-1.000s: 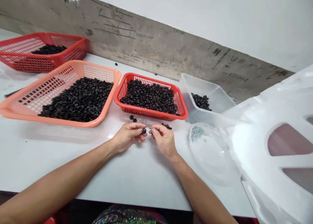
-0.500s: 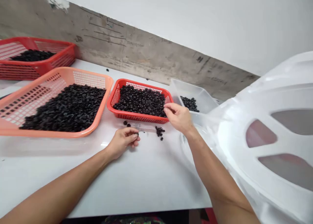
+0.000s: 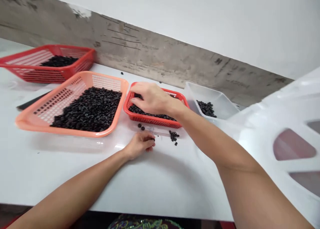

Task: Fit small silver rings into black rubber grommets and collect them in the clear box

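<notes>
A spread right hand (image 3: 152, 98) is held over black beads (image 3: 150, 116) in a red basket (image 3: 152, 121), a curled left hand (image 3: 140, 145) is rested on the white surface (image 3: 75, 175) with its hold unclear, and loose beads (image 3: 173, 136) could be scattered by a careless brush of either arm.

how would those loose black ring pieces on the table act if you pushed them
The loose black ring pieces look apt to roll if pushed, since they are small and rounded and the white tabletop looks smooth. They are probably light for their size, being holed through, though their material is hard to tell.

Right hand (image 3: 151, 98) outstretched; left hand (image 3: 139, 145) curled low.
</notes>
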